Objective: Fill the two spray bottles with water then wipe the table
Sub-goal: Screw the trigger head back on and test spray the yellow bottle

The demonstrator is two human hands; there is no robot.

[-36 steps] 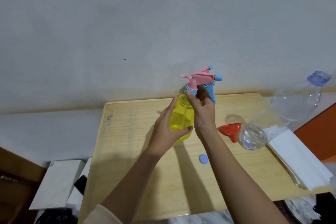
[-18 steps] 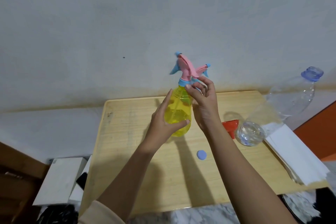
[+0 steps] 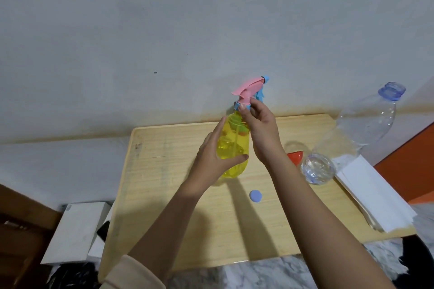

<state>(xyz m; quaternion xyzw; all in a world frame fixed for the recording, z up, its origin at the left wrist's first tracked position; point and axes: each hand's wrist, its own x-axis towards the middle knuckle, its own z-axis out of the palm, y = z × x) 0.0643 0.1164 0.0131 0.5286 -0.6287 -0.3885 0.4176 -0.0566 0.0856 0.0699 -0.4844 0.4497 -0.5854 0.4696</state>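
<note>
While the left hand (image 3: 211,159) curls round the body of the yellow spray bottle (image 3: 231,148), probably to steady it upright at the middle of the wooden table (image 3: 164,171), the right hand (image 3: 260,131) pinches the collar under the pink trigger head (image 3: 249,88), likely to twist it. Just right lie a red funnel (image 3: 295,157), a tilted clear water bottle (image 3: 352,138) and folded paper (image 3: 375,199); a loose blue cap (image 3: 255,195) sits nearer, all obstacles to wiping
</note>
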